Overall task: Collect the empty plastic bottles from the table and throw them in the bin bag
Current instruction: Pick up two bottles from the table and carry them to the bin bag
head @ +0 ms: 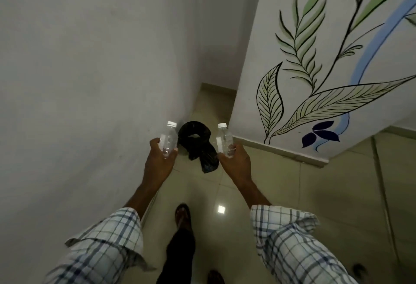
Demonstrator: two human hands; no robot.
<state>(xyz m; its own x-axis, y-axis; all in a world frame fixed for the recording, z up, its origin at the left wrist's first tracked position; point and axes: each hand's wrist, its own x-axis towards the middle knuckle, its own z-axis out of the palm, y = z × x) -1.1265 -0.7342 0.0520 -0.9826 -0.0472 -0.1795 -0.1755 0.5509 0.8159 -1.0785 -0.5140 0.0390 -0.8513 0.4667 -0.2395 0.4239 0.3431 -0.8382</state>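
Note:
My left hand (160, 160) grips a clear plastic bottle (168, 136) with a white cap, held upright. My right hand (236, 160) grips a second clear bottle (224, 138), also white-capped and upright. Between and beyond the two bottles, a black bin bag (198, 142) lies on the tiled floor in the corner, its rolled rim open at the top and its lower part crumpled toward me. Both hands are held above the floor, short of the bag.
A plain grey wall (90, 81) runs close along my left. A white wall with a painted leaf mural (315, 70) juts out on the right. The glossy tiled floor (292, 193) widens to the right. My feet in sandals (183, 216) are below.

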